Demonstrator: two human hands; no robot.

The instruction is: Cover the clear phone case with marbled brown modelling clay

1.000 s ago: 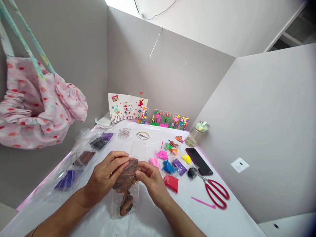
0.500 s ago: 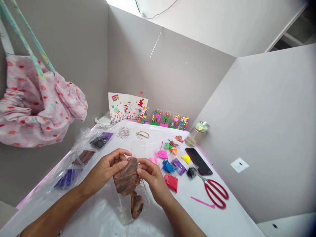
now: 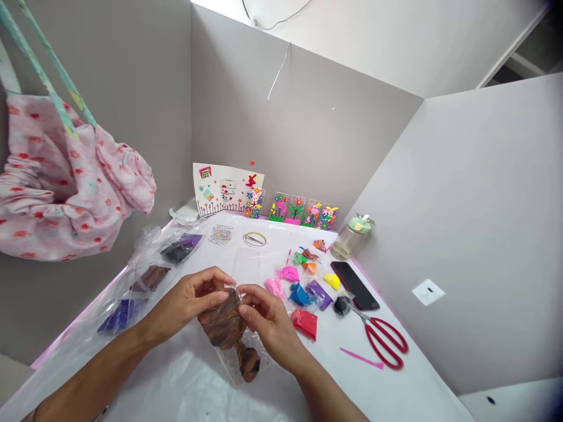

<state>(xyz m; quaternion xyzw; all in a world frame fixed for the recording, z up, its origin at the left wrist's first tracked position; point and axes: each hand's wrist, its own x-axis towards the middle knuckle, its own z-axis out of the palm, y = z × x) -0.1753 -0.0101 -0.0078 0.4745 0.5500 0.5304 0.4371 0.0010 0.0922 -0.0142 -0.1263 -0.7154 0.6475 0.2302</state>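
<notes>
A clear rectangular case (image 3: 232,370) bears streaky brown and black clay (image 3: 220,322), with a wide upper part, a thin neck and a rounded lower blob. My left hand (image 3: 200,300) pinches the top left edge of this piece between thumb and fingers. At its top right edge, my right hand (image 3: 264,313) grips it with thumb and bent fingers. The piece is tilted above the white table cover (image 3: 176,375). Just behind the hands, another clear rectangular case (image 3: 246,264) lies flat.
Packets of coloured clay, including a red one (image 3: 304,324), lie to the right, with red-handled scissors (image 3: 386,343), a phone (image 3: 355,285) and a bottle (image 3: 352,237). Plastic-wrapped packets (image 3: 121,315) line the left. Decorated cards (image 3: 279,207) stand at the back. A patterned cloth bag (image 3: 65,187) hangs upper left.
The clay-covered case has tipped, so its lower end appears higher and slightly to the right. Both hands still hold its top edge, the right hand a little lower and further left.
</notes>
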